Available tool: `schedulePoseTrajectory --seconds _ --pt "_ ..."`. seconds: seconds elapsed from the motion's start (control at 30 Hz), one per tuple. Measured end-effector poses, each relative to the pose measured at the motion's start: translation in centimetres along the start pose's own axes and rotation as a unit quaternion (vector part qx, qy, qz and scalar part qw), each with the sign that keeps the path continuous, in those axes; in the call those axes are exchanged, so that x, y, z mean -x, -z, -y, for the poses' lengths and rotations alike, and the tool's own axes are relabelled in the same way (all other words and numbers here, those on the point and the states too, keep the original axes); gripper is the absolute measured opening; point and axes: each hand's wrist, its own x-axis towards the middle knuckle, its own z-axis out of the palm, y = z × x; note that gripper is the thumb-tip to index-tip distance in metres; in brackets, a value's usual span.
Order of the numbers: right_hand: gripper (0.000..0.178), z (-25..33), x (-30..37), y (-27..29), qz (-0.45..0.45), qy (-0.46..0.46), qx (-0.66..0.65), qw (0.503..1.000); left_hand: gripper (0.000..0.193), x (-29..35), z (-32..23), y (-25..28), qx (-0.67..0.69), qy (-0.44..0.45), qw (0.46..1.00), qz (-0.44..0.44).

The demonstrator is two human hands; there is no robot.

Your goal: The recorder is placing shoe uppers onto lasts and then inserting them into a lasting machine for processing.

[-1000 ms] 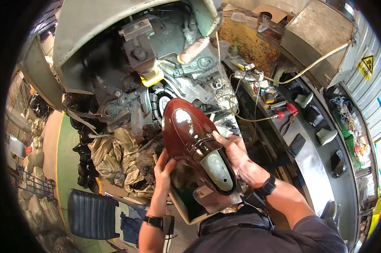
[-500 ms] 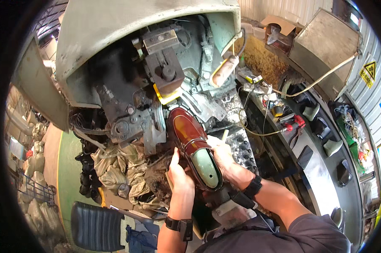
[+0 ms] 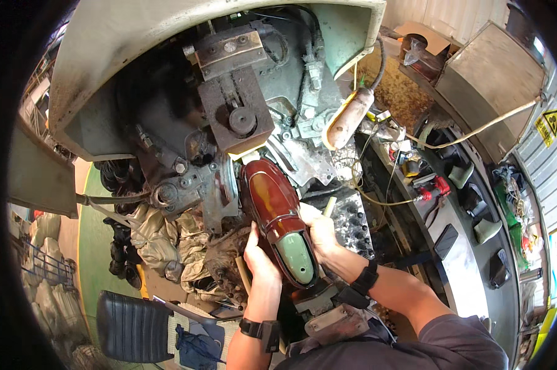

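A glossy dark-red loafer [image 3: 270, 196] sits on a pale green shoe last [image 3: 295, 259], its toe pointing away from me into a metal machine [image 3: 235, 117]. The toe lies just under the machine's block, beside its curved metal plates; whether it touches them I cannot tell. My left hand [image 3: 260, 262] grips the loafer's left side, thumb up along the edge, its other fingers mostly hidden beneath. On the opposite side my right hand [image 3: 319, 231] is closed around the loafer near its middle, fingers partly out of sight.
A lamp-like hanging piece [image 3: 347, 120] dangles at the machine's right. Further right, a long bench [image 3: 470, 271] carries a phone [image 3: 445, 241], a red tool [image 3: 436, 187] and several shoe parts. A black chair [image 3: 133, 327] stands lower left, near cloth sacks [image 3: 152, 240].
The viewpoint has shifted, so the machine looks larger and its hood reaches further across. Both hands still hold the loafer, its toe still at the machine.
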Motion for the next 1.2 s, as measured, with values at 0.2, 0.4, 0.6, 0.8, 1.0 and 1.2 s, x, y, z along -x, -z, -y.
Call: schedulePoseTrajectory --seconds 0.2,0.4,0.6,0.8,1.0,1.2 --pt "0.02 -2.1 -2.7 3.7 0.031 0.028 0.016 0.999 0.038 -2.9 1.3 2.6 0.009 -0.001 1.0 0.012" --pt "0.019 -2.5 -2.5 2.6 0.014 0.073 -0.016 0.997 0.036 -4.8 1.8 4.6 0.001 -0.031 0.999 0.006" --pt "0.023 -1.8 -2.1 2.2 0.0 0.064 -0.009 0.998 0.038 -4.3 1.7 3.3 0.021 -0.028 0.999 0.035" --pt "0.023 -1.3 -1.0 1.8 0.005 0.035 -0.006 0.999 0.046 -2.6 1.0 1.7 0.034 0.01 0.999 0.039" --pt "0.025 -2.5 -1.7 2.1 0.038 0.058 0.002 0.998 0.051 -5.4 1.0 4.1 -0.01 0.003 0.999 0.037" --pt "0.046 -0.2 -0.8 1.3 0.041 -0.024 0.152 0.987 0.057 -2.6 -0.2 2.5 -0.088 0.021 0.995 0.049"
